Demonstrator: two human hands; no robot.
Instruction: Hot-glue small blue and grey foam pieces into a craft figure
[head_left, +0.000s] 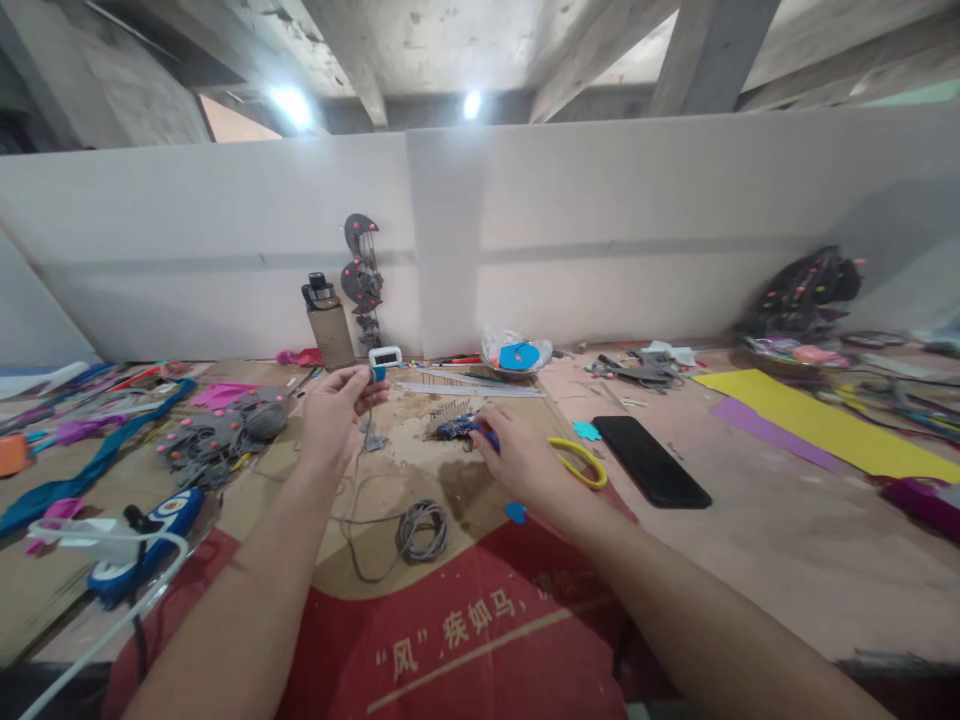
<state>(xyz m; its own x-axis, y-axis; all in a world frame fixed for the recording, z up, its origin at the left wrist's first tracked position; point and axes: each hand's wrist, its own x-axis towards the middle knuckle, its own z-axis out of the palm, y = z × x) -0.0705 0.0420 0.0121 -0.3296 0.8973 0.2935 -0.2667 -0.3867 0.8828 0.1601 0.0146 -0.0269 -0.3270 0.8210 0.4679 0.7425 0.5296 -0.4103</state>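
My left hand [337, 408] is raised over the work surface, its thumb and fingers pinching a small teal-blue piece [378, 373]. A thin grey cord [357, 475] hangs below that hand and runs down to a coil of grey cord [422, 530] on the cardboard. Lower and to the right, my right hand [517, 448] has its fingers closed at a small dark-blue object [489, 438], whose kind I cannot make out. Just left of these fingers lies a blue cluster [454, 428] beside a row of thin upright pins [448, 411]. A yellow ring-shaped handle [581, 463] shows beside my right wrist.
A black phone [651, 462] lies at right, near yellow paper [817, 420]. Behind stand a bottle [330, 330], a small white display [385, 357] and a bowl [536, 362]. Grey cord pieces with pink pins [225, 430] and a blue-white power strip [150, 545] are at left.
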